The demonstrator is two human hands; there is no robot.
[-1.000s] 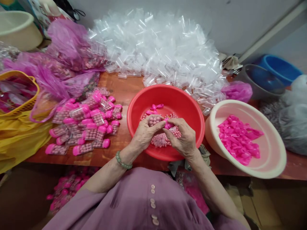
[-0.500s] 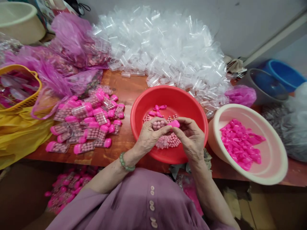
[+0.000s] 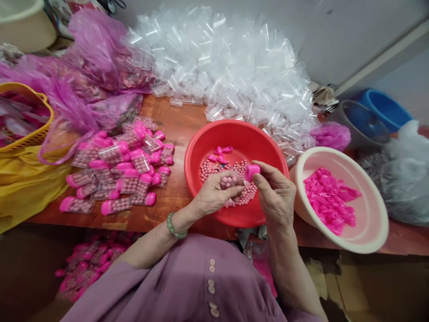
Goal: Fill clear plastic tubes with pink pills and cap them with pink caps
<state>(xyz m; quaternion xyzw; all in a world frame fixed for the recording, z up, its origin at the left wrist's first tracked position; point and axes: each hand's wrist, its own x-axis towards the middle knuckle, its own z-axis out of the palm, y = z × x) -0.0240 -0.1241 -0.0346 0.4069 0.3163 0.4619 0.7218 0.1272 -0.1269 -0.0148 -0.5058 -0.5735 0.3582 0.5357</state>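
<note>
Over the red basin (image 3: 197,147), my left hand (image 3: 214,192) grips a clear plastic bottle (image 3: 231,180) with pink beads inside. My right hand (image 3: 276,192) pinches a pink cap (image 3: 252,172) between thumb and fingers, a small distance to the right of the bottle's end. Below both hands, loose pink beads (image 3: 248,194) cover part of the basin's floor. A few small pink plastic pieces (image 3: 221,154) lie at the back of the basin.
Filled pink-capped bottles (image 3: 127,179) are piled on the table at left. Behind stands a large heap of clear empty bottles (image 3: 221,67). A cream basin (image 3: 378,223) with pink caps (image 3: 331,201) is at right. Purple bags (image 3: 97,49) and a yellow basket (image 3: 47,116) occupy the far left.
The pink cap has come away from the bottle's end as my hands moved apart. My right hand shifted right with the cap; the view turned slightly.
</note>
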